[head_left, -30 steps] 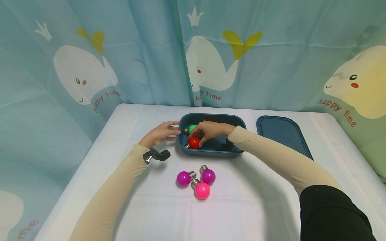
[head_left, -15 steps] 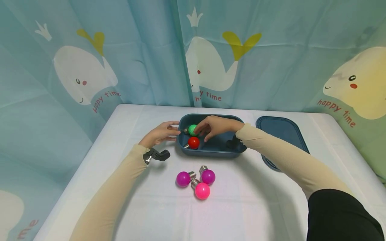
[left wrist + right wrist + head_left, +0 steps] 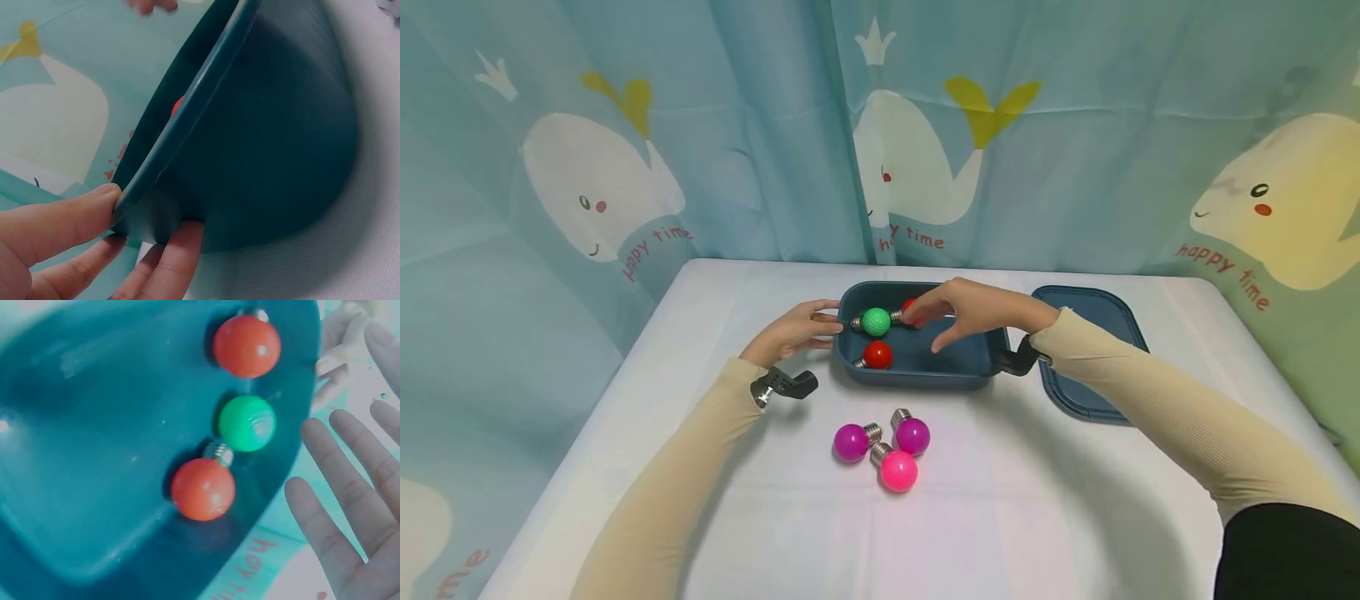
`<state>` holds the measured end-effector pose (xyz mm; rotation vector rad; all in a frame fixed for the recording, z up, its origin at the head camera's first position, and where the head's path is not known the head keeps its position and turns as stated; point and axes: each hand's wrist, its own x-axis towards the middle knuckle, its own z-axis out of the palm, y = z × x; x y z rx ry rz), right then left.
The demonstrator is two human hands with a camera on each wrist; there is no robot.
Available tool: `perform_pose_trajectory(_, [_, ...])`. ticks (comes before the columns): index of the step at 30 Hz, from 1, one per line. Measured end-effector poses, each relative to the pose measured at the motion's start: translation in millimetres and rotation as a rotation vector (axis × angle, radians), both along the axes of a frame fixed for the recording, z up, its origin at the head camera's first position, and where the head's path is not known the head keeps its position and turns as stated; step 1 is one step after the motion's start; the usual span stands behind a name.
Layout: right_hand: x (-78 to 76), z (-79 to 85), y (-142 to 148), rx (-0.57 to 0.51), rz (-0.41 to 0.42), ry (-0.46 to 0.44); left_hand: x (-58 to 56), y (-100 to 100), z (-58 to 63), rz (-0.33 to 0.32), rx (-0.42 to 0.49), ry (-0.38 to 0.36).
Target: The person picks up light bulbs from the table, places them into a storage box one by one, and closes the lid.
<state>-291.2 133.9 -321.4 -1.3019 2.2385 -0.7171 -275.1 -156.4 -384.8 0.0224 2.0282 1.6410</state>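
My right hand (image 3: 973,308) hovers above the dark blue box (image 3: 917,382), its fingers spread and holding nothing. At the left end of the box my left hand (image 3: 790,333) touches the outer wall; the left wrist view has its fingertips at the rim (image 3: 187,94) and against the side. Inside, toward the left end, lie a red light bulb (image 3: 877,355) in front, a green light bulb (image 3: 876,322) in the middle and another red light bulb (image 3: 203,489) behind, partly covered by my right fingers in the head view.
Two purple light bulbs (image 3: 851,443) and a pink light bulb (image 3: 899,472) lie close together on the white table (image 3: 1000,517) in front of the box. A dark blue lid (image 3: 1086,404) rests to the right, partly under my right forearm. A whale-print curtain (image 3: 775,167) hangs behind.
My right hand has let go of the front red light bulb and moved up and to the right. More of the back red bulb shows. My left hand stays at the box.
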Motion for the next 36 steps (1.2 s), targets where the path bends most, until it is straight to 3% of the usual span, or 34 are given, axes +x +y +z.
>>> perform_pose_trajectory(11, [53.8,17.8,12.9,-0.020,0.058,0.183,0.4,0.4,1.5,-0.003,-0.010,-0.007])
perform_pose_trajectory(20, [91.1,6.3,9.4,-0.018,0.112,0.158,-2.5,0.8,-1.8,0.010,-0.002,-0.012])
perform_pose_trajectory(26, [98.9,-15.5,3.7,-0.021,0.170,0.129,-2.1,1.6,-0.6,0.014,-0.008,-0.014])
perform_pose_trajectory(36, [93.9,-39.2,-8.8,0.057,0.213,0.141,-0.6,1.8,0.4,0.010,-0.007,-0.012])
